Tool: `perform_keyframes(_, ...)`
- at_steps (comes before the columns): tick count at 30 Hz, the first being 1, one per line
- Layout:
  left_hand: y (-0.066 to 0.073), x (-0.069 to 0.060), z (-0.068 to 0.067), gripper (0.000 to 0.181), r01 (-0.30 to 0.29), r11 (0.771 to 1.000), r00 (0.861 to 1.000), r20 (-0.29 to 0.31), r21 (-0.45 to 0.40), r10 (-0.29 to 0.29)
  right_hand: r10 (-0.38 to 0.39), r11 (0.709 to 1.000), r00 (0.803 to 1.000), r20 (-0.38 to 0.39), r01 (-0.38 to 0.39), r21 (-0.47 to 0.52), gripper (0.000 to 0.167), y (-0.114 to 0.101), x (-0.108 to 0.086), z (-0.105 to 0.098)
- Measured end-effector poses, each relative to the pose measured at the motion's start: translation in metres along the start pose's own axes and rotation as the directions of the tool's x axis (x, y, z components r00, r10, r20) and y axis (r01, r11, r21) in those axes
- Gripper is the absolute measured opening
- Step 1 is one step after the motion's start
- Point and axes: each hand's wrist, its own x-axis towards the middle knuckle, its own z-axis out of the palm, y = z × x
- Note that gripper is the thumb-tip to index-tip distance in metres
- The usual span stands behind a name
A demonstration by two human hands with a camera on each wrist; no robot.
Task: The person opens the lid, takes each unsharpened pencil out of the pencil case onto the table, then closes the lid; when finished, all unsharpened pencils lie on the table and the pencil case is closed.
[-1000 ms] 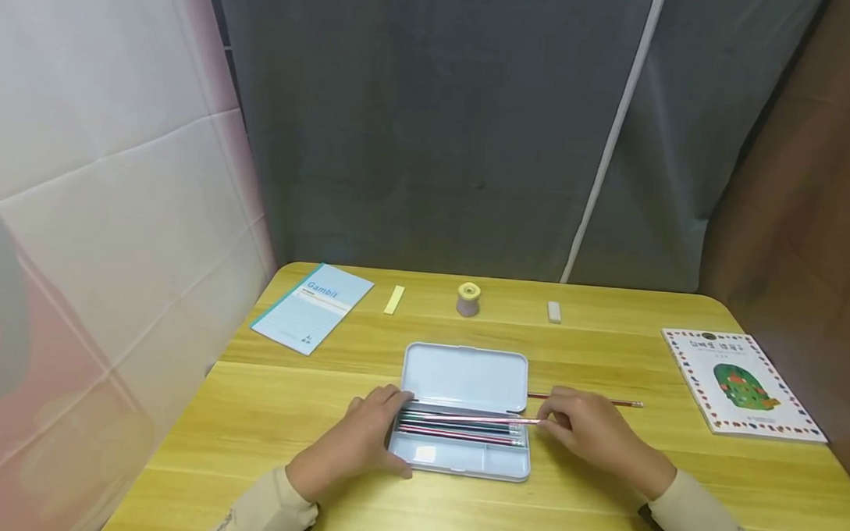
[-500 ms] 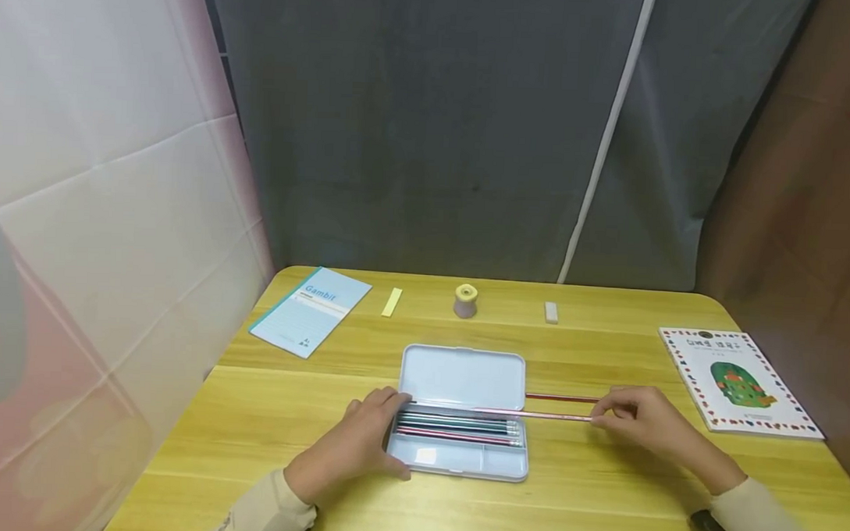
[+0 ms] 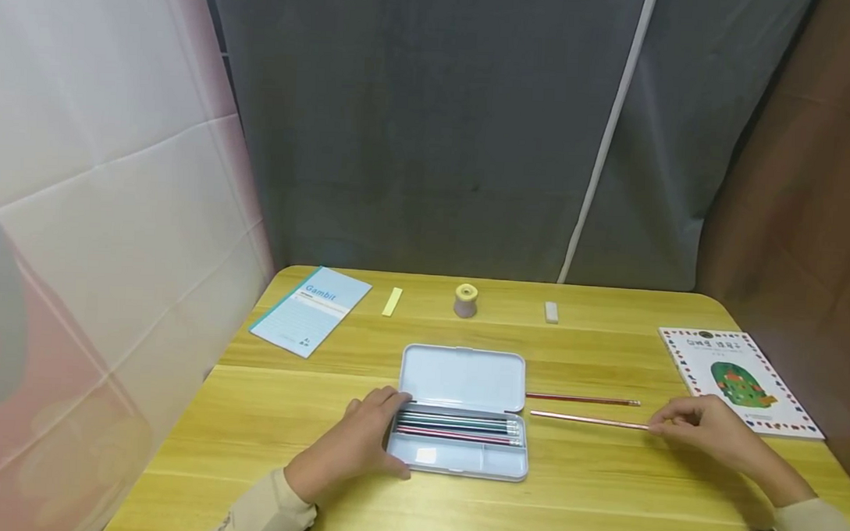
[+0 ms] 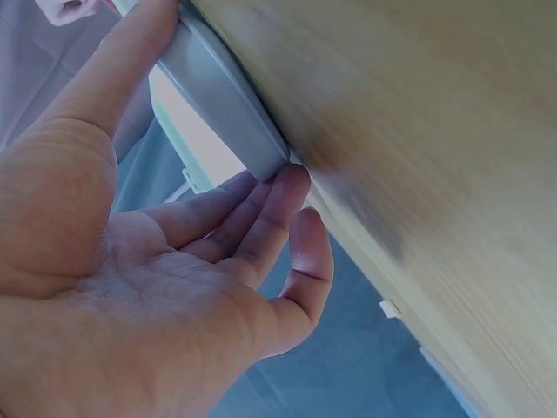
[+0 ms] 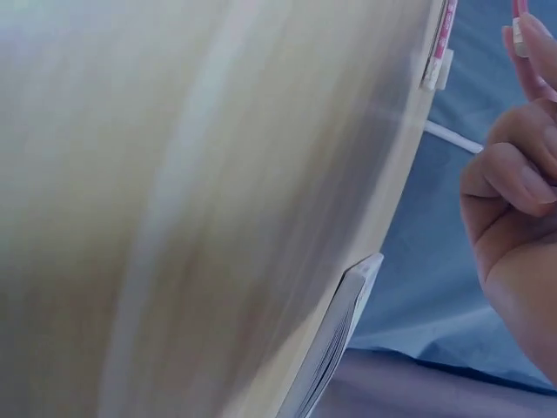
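Observation:
A pale blue pencil case (image 3: 446, 460) lies with its lid raised, several dark green and red striped pencils (image 3: 454, 436) inside. At its left end my left hand (image 3: 359, 443) grips the case, thumb at the near corner and fingers by the hinge; the left wrist view has these fingers (image 4: 270, 209) against the case's edge. To the right, my right hand (image 3: 714, 432) pinches a pink-red pencil (image 3: 588, 420) by its eraser end, the pencil roughly level and pointing left toward the case. In the right wrist view, its white eraser end (image 5: 520, 39) shows between thumb and finger.
Another red pencil (image 3: 582, 399) lies on the table right of the lid. Along the back are a blue notebook (image 3: 311, 312), a yellow strip (image 3: 392, 302), a yellow-topped spool-like object (image 3: 466, 301) and a white eraser (image 3: 551, 313). A picture book (image 3: 740, 382) lies far right.
My right hand has drawn the pink-red pencil rightward out of the case, so its whole length is now beyond the case's right side. The left hand has stayed put.

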Motion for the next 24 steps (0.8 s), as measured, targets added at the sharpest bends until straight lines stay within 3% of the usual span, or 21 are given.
perform_keyframes(7, -0.001, 0.001, 0.000, 0.106, -0.010, 1.000, 1.000, -0.015, 0.006, 0.010, -0.053, 0.999, 0.997, 0.055, 0.053, 0.004, 0.009, 0.006, 0.006, 0.002)
perform_keyframes(15, -0.001, -0.001, 0.000, 0.107, -0.005, 1.000, 1.000, -0.003, -0.013, 0.005, 0.070, 0.997, 0.978, 0.196, -0.074, 0.010, 0.004, 0.001, 0.013, 0.008)
perform_keyframes(24, 0.000, -0.001, 0.000, 0.108, -0.006, 1.000, 1.000, -0.010, -0.018, 0.006, 0.159, 0.987, 0.969, 0.190, -0.157, -0.025, 0.015, -0.007, 0.016, 0.014)
